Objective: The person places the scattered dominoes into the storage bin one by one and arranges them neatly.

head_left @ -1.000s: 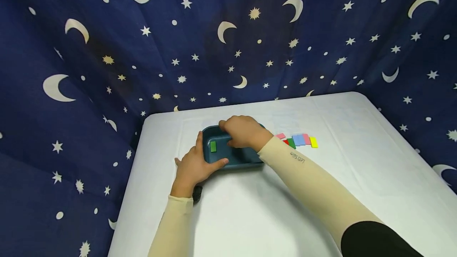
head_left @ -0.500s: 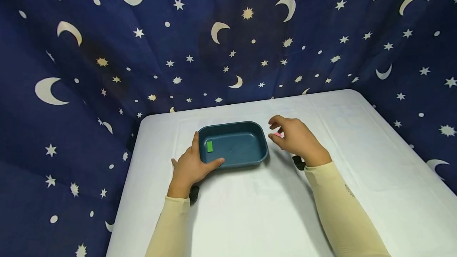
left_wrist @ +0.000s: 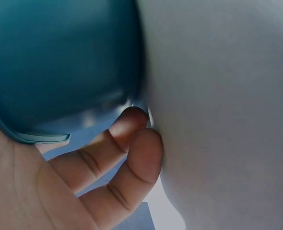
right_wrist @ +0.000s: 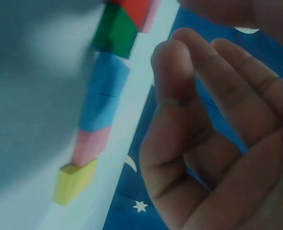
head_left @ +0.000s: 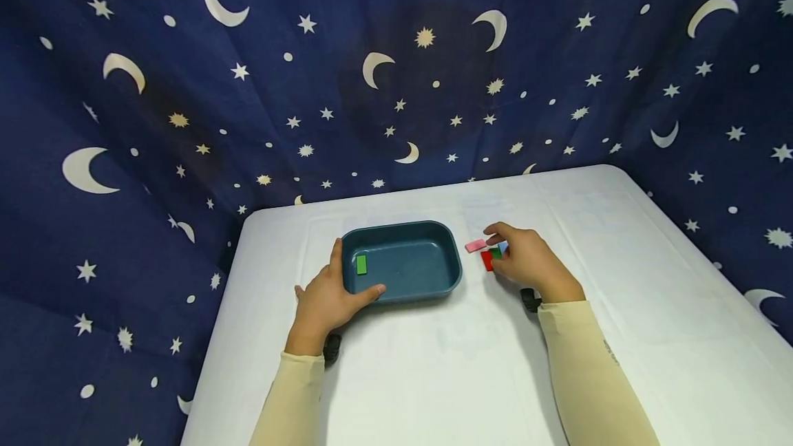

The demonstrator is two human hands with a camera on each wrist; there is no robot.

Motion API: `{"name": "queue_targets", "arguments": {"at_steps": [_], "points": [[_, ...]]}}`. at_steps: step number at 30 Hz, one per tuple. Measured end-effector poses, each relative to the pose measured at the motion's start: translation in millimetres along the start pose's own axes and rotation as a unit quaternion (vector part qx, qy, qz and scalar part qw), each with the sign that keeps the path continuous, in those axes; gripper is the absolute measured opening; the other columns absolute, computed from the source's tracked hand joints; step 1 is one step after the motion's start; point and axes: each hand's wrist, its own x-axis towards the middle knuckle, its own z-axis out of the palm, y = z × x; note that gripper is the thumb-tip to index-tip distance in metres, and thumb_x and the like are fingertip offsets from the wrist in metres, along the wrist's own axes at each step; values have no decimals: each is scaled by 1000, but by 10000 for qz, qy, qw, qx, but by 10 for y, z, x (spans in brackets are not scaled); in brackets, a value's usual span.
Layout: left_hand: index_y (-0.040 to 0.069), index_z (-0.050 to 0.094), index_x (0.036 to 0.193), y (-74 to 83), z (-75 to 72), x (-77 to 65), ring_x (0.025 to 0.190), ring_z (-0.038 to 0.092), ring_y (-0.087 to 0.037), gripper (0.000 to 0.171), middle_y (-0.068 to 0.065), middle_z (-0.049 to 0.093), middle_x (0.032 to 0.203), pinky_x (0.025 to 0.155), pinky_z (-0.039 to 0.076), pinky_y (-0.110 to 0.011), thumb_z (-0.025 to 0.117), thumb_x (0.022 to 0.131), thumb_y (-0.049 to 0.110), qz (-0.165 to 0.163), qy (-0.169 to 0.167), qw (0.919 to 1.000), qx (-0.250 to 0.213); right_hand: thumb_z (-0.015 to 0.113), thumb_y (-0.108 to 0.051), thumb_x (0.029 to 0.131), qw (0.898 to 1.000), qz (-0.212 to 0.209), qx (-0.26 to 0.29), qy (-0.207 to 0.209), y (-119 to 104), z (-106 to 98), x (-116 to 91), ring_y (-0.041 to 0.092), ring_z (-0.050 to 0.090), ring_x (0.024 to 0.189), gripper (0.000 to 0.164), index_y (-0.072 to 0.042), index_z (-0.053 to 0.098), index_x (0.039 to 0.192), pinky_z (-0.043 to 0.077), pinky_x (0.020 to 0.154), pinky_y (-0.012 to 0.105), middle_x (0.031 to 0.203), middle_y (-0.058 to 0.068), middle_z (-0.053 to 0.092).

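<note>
A dark teal plastic bin [head_left: 411,267] stands on the white table with one light green block [head_left: 361,265] lying inside at its left end. My left hand [head_left: 325,301] grips the bin's left end, thumb over the front rim and fingers along the outer side; two fingertips [left_wrist: 146,153] show low against the bin in the left wrist view. To the right, my right hand [head_left: 533,263] is over a row of coloured blocks, fingers bent and holding nothing. Red [right_wrist: 134,12], green [right_wrist: 115,31], blue [right_wrist: 103,91], pink [right_wrist: 91,146] and yellow [right_wrist: 74,182] blocks show in the right wrist view.
A separate pink block [head_left: 476,246] lies between the bin and my right hand. Behind the white table [head_left: 434,377] hangs a dark blue curtain [head_left: 347,88] with moons and stars, which also runs along the left and right sides.
My right hand has come out of the bin and moved right to the blocks, lowering over them. My left hand has stayed on the bin; the green block inside has not moved.
</note>
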Motion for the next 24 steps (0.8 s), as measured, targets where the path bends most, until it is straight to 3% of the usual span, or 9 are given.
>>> {"name": "queue_targets", "arguments": {"at_steps": [4, 11, 18, 24], "points": [[28, 1, 172, -11, 16, 4, 130, 63, -35, 142, -14, 56, 153, 101, 20, -92, 49, 64, 107, -9, 17, 10000, 52, 82, -5, 81, 9996, 166, 97, -204, 36, 46, -17, 22, 57, 74, 63, -9, 61, 141, 49, 72, 39, 125, 11, 74], [27, 1, 172, -7, 26, 1, 129, 63, -34, 141, -13, 57, 152, 100, 19, -92, 49, 65, 106, 37, -7, 10000, 8, 83, -5, 78, 9993, 279, 111, -242, 93, 103, -32, 30, 62, 95, 65, -9, 63, 139, 52, 86, 48, 124, 10, 75], [26, 2, 172, 15, 9, 20, 127, 64, -34, 142, -12, 57, 153, 99, 20, -93, 49, 65, 107, 53, 63, 10000, 13, 86, -6, 77, 9997, 126, 24, -204, 116, 114, 24, 27, 62, 91, 64, -10, 64, 137, 52, 85, 45, 123, 8, 75], [25, 3, 172, -17, 7, 2, 128, 63, -35, 141, -14, 57, 152, 99, 19, -93, 51, 66, 105, 51, 84, 9999, -27, 84, -4, 76, 9995, 132, 53, -286, 73, 134, 36, 25, 56, 82, 64, -12, 66, 137, 48, 77, 40, 120, 5, 75]]}}
